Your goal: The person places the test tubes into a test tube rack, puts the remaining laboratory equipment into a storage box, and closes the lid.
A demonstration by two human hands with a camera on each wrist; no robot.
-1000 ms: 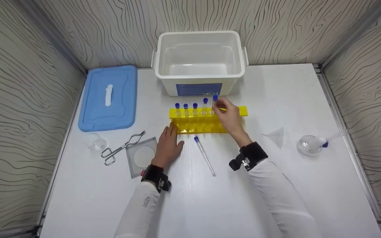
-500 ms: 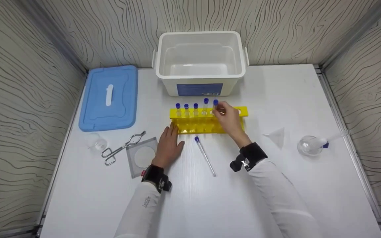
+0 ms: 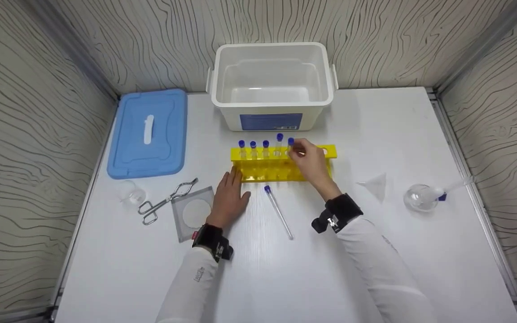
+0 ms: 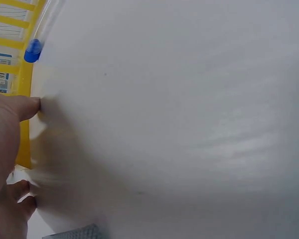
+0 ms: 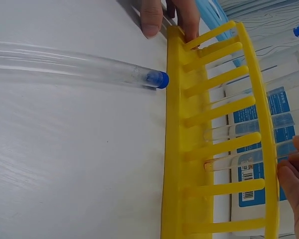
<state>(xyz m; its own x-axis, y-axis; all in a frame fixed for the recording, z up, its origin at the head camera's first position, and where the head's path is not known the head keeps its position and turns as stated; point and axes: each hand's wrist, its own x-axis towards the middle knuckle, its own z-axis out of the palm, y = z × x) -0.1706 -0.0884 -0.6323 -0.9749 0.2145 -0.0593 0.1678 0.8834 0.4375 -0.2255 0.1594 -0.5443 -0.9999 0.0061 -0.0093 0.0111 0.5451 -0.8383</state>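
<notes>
Had the white worktop [image 3: 263,278] under all the fingers [image 3: 229,178]! Saw the white tub [image 3: 271,98] standing just beyond them, then the blue lid [image 3: 147,152] well left of them. Spotted the yellow rack [image 3: 265,171] right at both sets of fingers. Rested the left hand [image 3: 228,202] at its left end, with straight fingers touching it. Pinched a blue-capped tube [image 3: 291,141] in the fingers of the right hand [image 3: 311,166], with its lower end inside the rack, and four more tubes [image 3: 265,144] just left of that grip. Spied one loose tube [image 3: 278,212] lying between the hands!
</notes>
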